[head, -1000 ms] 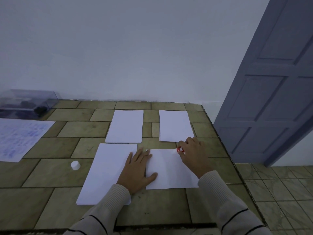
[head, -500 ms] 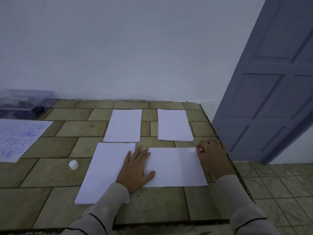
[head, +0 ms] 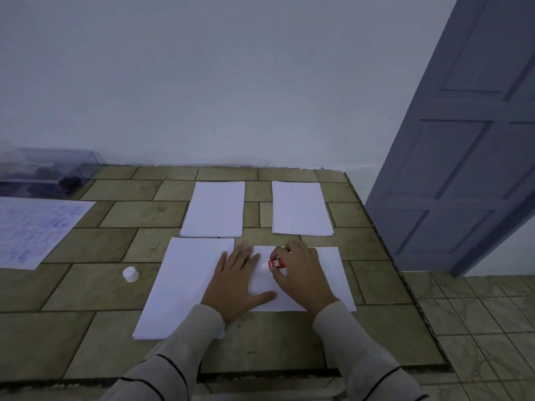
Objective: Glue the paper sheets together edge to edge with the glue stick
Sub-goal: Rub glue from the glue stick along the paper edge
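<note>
well, light paper pinned flat

the left hand (head: 234,282) lies flat, fingers straight, pressing the sheet (head: 333,273) at its nine o'clock edge. the right hand (head: 301,273) pinches the glue stick (head: 276,263) at the left hand's three o'clock, over that sheet. the paper looks limp and slippery, best pinned by a palm. the glue tip is blurred, so contact is unsure.

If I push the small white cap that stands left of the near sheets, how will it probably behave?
The white cap looks small, so it is probably very light and would slide easily on the tiled table. It seems to stand on a flat end; being round, it may roll if tipped over.
</note>
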